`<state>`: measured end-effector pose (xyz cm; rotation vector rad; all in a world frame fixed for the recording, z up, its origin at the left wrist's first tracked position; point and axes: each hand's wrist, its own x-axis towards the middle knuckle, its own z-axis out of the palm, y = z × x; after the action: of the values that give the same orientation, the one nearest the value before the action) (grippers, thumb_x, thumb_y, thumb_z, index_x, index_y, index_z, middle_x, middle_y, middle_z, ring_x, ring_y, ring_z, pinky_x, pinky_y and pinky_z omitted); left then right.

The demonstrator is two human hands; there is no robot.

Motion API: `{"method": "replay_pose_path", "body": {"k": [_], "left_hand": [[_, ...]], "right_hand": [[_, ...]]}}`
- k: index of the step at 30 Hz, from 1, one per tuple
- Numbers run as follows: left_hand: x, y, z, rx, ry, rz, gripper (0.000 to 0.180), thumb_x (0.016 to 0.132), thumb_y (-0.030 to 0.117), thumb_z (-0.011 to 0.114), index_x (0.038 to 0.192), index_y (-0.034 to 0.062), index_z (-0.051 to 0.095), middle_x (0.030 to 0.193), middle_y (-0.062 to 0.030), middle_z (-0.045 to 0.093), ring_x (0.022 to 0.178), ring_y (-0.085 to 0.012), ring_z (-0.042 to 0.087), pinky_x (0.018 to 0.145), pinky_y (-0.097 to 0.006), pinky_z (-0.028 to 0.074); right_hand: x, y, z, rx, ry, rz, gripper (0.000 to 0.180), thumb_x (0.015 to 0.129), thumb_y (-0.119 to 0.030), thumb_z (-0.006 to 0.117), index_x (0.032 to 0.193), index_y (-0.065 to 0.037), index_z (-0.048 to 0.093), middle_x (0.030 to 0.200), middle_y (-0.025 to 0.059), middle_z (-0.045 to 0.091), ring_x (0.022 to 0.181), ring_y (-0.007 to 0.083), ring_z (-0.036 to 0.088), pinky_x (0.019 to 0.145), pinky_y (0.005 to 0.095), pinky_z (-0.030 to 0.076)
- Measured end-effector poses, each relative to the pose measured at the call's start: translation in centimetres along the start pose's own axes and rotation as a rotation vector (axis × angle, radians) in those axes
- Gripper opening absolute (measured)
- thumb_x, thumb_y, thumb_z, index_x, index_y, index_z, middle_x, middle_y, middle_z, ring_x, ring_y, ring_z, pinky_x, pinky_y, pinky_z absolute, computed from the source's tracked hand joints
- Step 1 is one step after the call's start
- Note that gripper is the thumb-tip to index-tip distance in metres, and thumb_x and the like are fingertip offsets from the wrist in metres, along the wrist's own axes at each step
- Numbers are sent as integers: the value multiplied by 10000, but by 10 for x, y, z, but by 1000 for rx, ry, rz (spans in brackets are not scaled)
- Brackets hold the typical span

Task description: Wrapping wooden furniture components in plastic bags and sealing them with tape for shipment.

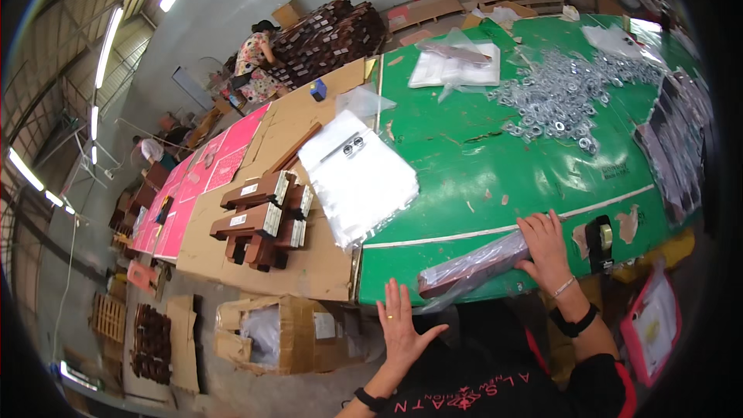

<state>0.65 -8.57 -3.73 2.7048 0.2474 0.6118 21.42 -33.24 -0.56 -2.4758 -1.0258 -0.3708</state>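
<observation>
Black shirt (503, 348) cut off; left hand (402, 334) spread; right hand (546, 254) over wrapped bar (474, 265), grip unclear.

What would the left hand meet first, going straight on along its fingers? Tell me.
Across the green tabletop, the left hand would probably meet the stack of plastic bags first, though its height is unclear.
</observation>
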Motion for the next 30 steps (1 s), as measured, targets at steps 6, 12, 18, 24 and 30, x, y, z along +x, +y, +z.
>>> {"method": "replay_pose_path", "body": {"k": [6,12,18,24,30], "left_hand": [[35,-14,20,-202,-38,17,913,786,437,784,1540,154,354,1622,-246,153,1492,-424,180,1167,-540,218],[68,-18,16,-380,-102,132,406,1002,279,511,1396,219,590,1595,-118,333,1432,-381,352,1134,-457,321],[74,-27,28,-630,-107,-177,357,1029,248,470,1334,158,632,1233,-126,648,1101,-277,628,945,-322,466],[87,-34,47,-657,-87,-419,332,1013,291,532,970,27,729,707,-106,628,664,-193,601,648,-315,461],[82,-56,76,-782,-110,-490,347,977,316,614,856,3,701,703,-47,645,674,-124,565,635,-307,451]], "right_hand": [[0,-1,0,-6,-11,13,880,532,-169,886,1312,-14,509,1222,133,538,1242,338,470,1174,529,259],[-5,0,-1,7,4,3,881,518,-153,887,1303,-15,511,1217,138,537,1231,343,478,1166,548,265],[-2,1,6,35,27,-9,873,507,-151,881,1296,-34,526,1208,129,543,1219,340,485,1160,554,271],[-15,9,12,27,112,-12,820,533,-214,849,1275,-47,543,1216,131,548,1226,360,482,1155,556,267],[-11,7,15,46,93,-6,812,519,-202,847,1260,-46,555,1234,121,553,1229,363,484,1147,566,275]]}}
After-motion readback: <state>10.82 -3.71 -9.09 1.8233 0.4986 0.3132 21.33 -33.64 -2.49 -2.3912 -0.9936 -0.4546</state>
